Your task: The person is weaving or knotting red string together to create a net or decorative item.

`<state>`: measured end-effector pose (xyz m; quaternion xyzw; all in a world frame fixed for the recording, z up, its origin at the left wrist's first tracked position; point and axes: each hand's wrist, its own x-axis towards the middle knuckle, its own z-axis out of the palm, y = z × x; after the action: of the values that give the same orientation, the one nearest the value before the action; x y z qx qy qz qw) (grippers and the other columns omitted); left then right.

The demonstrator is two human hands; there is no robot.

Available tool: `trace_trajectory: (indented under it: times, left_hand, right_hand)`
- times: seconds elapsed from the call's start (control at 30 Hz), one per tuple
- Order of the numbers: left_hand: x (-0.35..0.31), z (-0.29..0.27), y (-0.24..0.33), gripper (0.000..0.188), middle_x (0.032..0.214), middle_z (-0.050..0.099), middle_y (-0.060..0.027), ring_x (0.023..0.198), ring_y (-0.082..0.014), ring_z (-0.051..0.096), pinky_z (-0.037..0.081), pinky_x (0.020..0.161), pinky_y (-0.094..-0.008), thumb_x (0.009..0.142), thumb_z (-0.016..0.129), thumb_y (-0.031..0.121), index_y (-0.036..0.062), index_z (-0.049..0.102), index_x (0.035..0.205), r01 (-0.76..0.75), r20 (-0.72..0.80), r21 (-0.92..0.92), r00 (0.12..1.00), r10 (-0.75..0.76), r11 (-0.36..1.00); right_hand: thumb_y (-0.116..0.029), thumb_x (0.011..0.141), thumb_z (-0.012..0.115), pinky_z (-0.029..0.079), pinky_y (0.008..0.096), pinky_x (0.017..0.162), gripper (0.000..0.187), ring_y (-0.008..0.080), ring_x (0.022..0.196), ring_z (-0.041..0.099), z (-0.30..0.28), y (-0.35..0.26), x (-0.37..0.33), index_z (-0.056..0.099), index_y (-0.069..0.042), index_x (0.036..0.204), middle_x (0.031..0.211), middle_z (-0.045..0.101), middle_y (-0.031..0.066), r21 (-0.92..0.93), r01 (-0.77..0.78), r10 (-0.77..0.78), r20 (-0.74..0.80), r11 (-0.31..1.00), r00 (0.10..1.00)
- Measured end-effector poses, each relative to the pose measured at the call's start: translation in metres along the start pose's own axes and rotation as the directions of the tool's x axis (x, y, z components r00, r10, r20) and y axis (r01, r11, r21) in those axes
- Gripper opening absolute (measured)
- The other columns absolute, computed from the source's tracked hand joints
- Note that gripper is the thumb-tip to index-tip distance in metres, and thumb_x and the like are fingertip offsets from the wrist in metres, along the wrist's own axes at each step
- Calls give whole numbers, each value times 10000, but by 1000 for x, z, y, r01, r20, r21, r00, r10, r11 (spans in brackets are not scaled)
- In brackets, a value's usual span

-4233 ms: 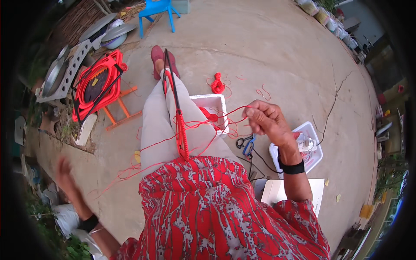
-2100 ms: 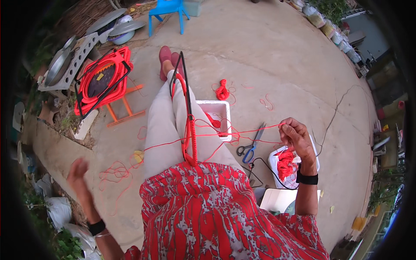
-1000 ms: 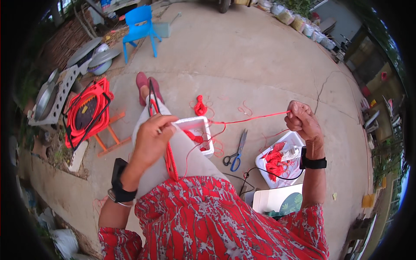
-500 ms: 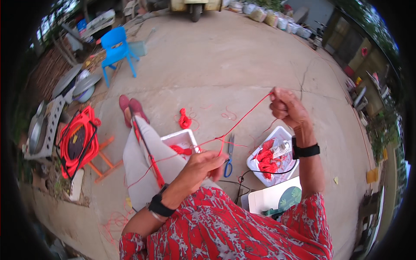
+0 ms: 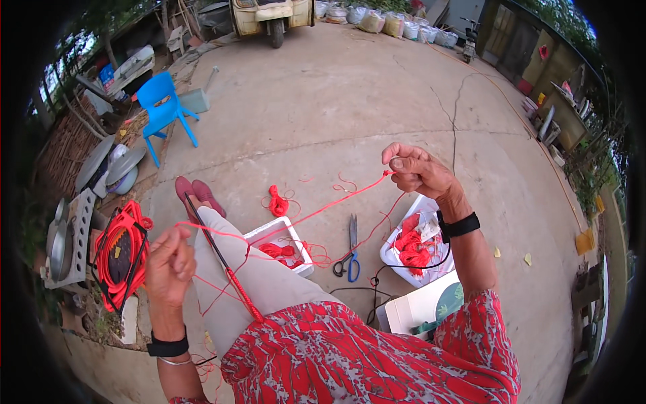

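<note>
A red cord (image 5: 340,200) runs between my hands above my lap. My left hand (image 5: 169,266), off to the left, is closed on one part of it. At the right and farther forward, my right hand (image 5: 425,174) pinches it near a small knot. Across my left leg lies a thin black rod (image 5: 214,244), its near part wrapped in red cord (image 5: 243,296). In front of me stands a white box (image 5: 303,250) with red cord inside. Beside it lie scissors (image 5: 353,249) with blue and black handles. A white basket (image 5: 404,271) holds red cord bundles.
A bundle of red cord (image 5: 277,202) lies on the concrete. A pale box lid (image 5: 407,313) with a green circle sits near my right side, by a black cable (image 5: 372,303). Leftward are a red coil on a frame (image 5: 124,249) and a blue chair (image 5: 163,111).
My left hand has moved from the middle out to the left, drawing cord with it. My right hand has come slightly left and lower. The whole view has shifted a little.
</note>
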<state>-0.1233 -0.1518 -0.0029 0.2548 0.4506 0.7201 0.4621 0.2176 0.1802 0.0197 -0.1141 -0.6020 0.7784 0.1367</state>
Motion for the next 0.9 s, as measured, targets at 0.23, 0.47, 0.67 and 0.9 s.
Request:
trace_trajectory:
  times: [0.23,0.47,0.67,0.9]
  left_hand:
    - [-39,-62,31,207,497,327,18,393,-69,299,246,339,-212,992,409,173,9,533,1002,-191,-160,-75,971,177,979]
    - [-162,-103,70,255,534,265,16,434,-70,234,246,388,-216,1019,343,160,-35,500,1067,-569,-74,23,819,569,822]
    - [-270,-190,55,239,593,368,33,486,-35,323,271,422,-189,991,409,162,-13,549,1074,-448,-495,367,648,578,816]
    - [-208,-139,-21,425,1206,570,-130,1084,-210,556,438,917,-314,834,563,66,-47,517,1242,172,-569,785,579,584,595]
  right_hand:
    - [-151,935,537,199,204,425,149,34,496,277,-4,5,-2,542,-71,1060,605,383,-68,-152,18,-34,-106,988,994]
    - [-185,922,548,256,176,468,126,28,554,383,4,11,1,563,-101,1016,654,488,-45,-362,-31,-72,-268,932,961]
    - [-154,917,565,363,193,503,129,44,562,452,36,13,1,562,-84,1026,726,591,3,-410,50,-157,-232,911,960]
    - [-149,924,572,392,200,505,198,57,600,507,92,18,12,540,-33,1081,789,629,50,-345,200,-202,32,917,979]
